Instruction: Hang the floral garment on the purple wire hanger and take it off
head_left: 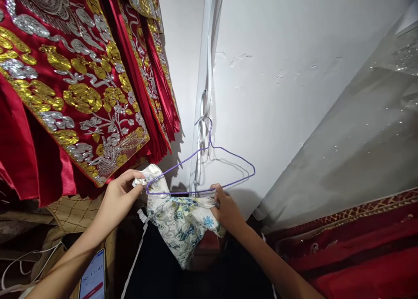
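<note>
A purple wire hanger (pixel 230 151) hangs by its hook from a white strap on the wall. Just beneath its lower bar is a thin white garment (pixel 176 229) with a blue, green and yellow floral print; its exact kind cannot be made out. My left hand (pixel 122 190) pinches a pale edge of this cloth at the hanger's left corner, where some of the fabric lies behind the wire. On the other side, my right hand (pixel 227 209) is closed on the garment's upper edge, its fingertips touching or very near the bottom bar. The garment's lower part droops between both hands.
Red cloth with gold and silver sequins (pixel 85 94) hangs at the left. White straps (pixel 209 50) run down the wall (pixel 277 72). A clear plastic-like sheet (pixel 352 151) covers red fabric (pixel 365 255) at the right. A phone (pixel 93 275) showing a timer lies lower left, beside white cables.
</note>
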Available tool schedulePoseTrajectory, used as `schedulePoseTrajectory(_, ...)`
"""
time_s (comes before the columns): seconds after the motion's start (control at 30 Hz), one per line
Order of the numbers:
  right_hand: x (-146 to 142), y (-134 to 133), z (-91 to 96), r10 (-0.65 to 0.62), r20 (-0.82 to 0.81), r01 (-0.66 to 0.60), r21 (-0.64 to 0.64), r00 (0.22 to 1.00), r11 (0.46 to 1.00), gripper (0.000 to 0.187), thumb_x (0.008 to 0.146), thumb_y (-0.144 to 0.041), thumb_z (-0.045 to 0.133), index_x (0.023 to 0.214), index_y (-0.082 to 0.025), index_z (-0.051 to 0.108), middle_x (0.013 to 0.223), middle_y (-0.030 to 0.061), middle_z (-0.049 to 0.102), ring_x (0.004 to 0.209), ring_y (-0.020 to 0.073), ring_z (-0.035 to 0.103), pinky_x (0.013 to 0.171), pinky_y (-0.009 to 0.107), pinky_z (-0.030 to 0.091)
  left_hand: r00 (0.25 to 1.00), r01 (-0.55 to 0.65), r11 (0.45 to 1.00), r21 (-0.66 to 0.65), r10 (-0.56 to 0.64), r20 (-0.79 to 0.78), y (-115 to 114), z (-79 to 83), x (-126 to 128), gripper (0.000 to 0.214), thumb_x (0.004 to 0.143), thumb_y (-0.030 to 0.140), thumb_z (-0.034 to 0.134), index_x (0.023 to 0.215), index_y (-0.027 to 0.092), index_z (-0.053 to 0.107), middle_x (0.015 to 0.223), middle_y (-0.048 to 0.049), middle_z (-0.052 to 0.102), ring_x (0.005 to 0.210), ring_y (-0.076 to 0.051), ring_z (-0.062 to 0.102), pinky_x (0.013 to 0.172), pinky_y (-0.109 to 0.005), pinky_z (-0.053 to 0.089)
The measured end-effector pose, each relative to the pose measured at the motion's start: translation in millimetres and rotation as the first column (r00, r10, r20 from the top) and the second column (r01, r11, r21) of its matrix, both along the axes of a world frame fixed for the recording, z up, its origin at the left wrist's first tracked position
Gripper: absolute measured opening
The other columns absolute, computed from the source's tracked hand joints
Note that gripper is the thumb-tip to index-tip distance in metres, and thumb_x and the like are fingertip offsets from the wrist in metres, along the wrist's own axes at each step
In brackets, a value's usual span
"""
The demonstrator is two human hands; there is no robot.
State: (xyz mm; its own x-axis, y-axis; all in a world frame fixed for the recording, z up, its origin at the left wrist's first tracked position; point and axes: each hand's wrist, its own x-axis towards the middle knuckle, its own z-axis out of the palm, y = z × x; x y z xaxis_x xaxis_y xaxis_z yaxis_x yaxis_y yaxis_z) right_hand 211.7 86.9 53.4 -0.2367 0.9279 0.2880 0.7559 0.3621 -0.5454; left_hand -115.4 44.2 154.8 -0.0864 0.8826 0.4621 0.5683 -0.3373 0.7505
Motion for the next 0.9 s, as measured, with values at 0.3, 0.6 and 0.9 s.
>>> schedulePoseTrajectory(0.3, -1, 9, -7.7, 0.007, -0.029, -0.008, -0.025, 1.0, 1.0, 0.058, 0.07, -0.012, 0.051, 0.126, -0.022, 0.039, 0.069, -0.0041, 0.048, 0.061, 0.0162, 0.048, 0.057, 0.024, 0.025, 0.912, 0.058, 0.997, -0.044, -0.071, -0.404, -28, 11.7, 8, 0.041, 0.078, 0.017, 0.048, 0.114, 0.019, 0.065, 0.126, -0.0084, 0.061, 0.116, -0.026, 0.059, 0.102, -0.037, 0.046)
schedulePoseTrajectory(0.6, -27, 8, -14.2, 0.118, -0.132, -0.123, -0.029, 0.984, 0.992, 0.078, 0.069, -0.007, 0.048, 0.144, -0.025, 0.033, 0.063, -0.007, 0.042, 0.057, 0.0151, 0.043, 0.058, 0.024, 0.028, 0.993, 0.03, 0.999, 0.024, -0.027, -0.112, -31, 40.0, 22, 0.039, 0.078, 0.021, 0.054, 0.114, 0.021, 0.068, 0.122, -0.0053, 0.064, 0.12, -0.025, 0.057, 0.107, -0.036, 0.044)
schedulePoseTrajectory(0.9, 12, 10, 6.3, 0.008, -0.165, -0.02, -0.073, 0.986, 0.997, 0.047, 0.071, -0.016, 0.051, 0.117, -0.026, 0.055, 0.064, -0.0054, 0.05, 0.058, 0.0154, 0.048, 0.058, 0.024, 0.031, 0.915, 0.126, 0.981, -0.149, -0.057, 0.4, -18, 23.6, 31, 0.036, 0.074, 0.03, 0.071, 0.108, 0.02, 0.072, 0.113, -0.0083, 0.071, 0.097, -0.026, 0.068, 0.076, -0.035, 0.056)
